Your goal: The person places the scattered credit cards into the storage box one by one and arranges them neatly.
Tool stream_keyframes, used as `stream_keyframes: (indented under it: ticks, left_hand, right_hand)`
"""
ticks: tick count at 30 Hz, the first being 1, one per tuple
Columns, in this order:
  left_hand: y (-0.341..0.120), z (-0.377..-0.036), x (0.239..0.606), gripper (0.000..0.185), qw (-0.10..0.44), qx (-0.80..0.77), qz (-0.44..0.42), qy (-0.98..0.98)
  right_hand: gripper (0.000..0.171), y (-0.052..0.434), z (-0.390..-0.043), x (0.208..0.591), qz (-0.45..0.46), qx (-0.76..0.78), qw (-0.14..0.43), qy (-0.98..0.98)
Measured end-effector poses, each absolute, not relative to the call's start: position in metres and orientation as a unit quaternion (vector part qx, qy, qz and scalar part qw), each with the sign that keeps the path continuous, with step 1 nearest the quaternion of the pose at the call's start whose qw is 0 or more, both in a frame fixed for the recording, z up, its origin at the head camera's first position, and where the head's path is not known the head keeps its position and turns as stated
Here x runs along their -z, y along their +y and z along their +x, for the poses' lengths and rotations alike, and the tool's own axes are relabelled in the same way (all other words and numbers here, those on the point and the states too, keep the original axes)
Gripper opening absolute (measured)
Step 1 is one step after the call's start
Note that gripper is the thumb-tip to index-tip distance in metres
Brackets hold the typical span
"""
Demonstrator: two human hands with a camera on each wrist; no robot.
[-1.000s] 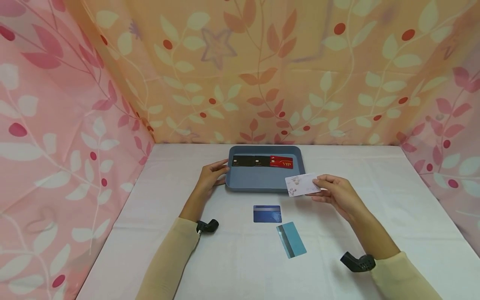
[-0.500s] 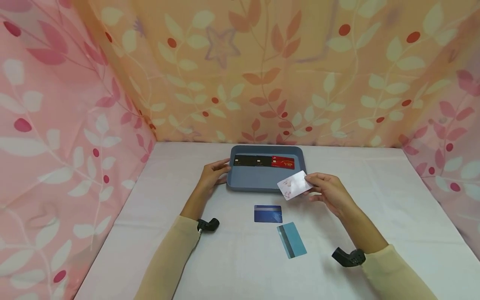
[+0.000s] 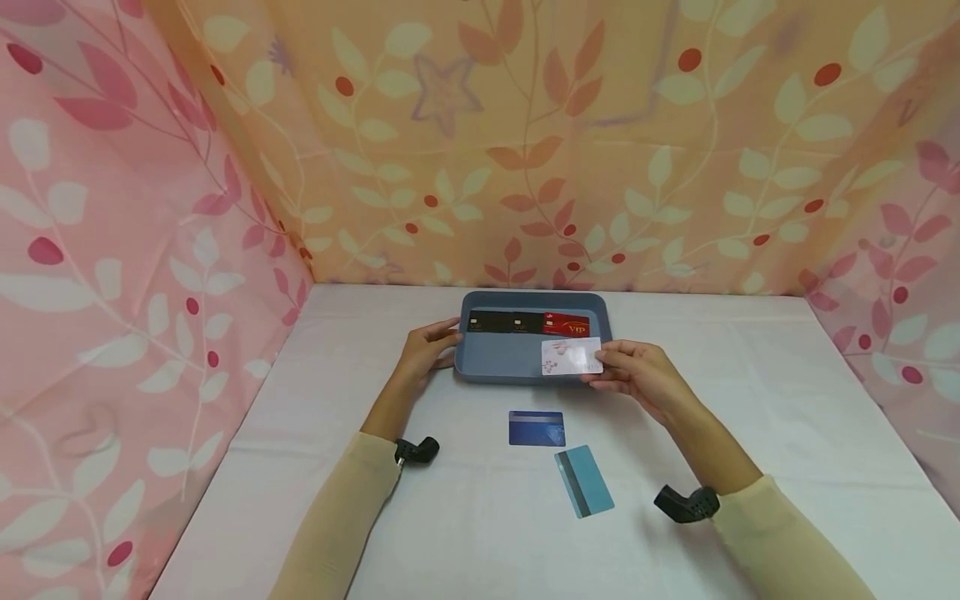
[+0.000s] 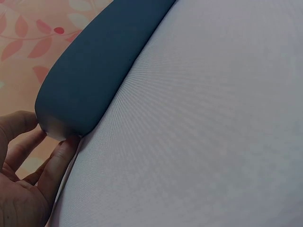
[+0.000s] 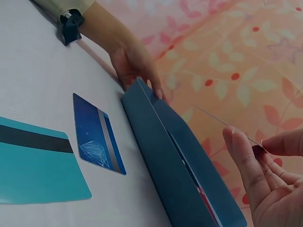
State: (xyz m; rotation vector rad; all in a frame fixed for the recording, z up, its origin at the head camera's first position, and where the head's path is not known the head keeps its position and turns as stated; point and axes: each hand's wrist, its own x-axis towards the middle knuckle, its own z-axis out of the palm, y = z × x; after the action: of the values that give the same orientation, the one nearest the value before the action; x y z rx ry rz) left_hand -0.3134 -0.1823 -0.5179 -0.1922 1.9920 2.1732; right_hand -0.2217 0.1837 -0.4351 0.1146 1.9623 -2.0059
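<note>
A blue-grey tray [image 3: 510, 363] sits at the middle of the white table. Two black cards [image 3: 502, 322] and a red VIP card [image 3: 566, 325] lie in a row along its far side. My right hand [image 3: 637, 377] pinches a white card [image 3: 572, 357] by its right end, holding it flat over the tray's right part; the white card [image 5: 222, 124] shows edge-on in the right wrist view. My left hand [image 3: 423, 350] rests against the tray's left rim [image 4: 61, 127], fingers loosely curled at its corner.
A dark blue card [image 3: 536, 427] and a teal card [image 3: 584, 481] with a dark stripe lie on the cloth in front of the tray. Patterned fabric walls close in the left, back and right sides.
My right hand has carried the white card leftward and forward, from beside the tray's front right corner to over its inside, levelling it. The left hand has stayed at the rim.
</note>
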Motion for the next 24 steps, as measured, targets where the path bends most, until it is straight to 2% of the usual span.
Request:
stream_keyframes:
  ticks: [24]
  left_hand:
    - [-0.183, -0.314, 0.519, 0.042, 0.099, -0.726, -0.067, 0.677]
  right_hand:
    - [0.045, 0.161, -0.267, 0.436, 0.036, 0.705, 0.187, 0.683]
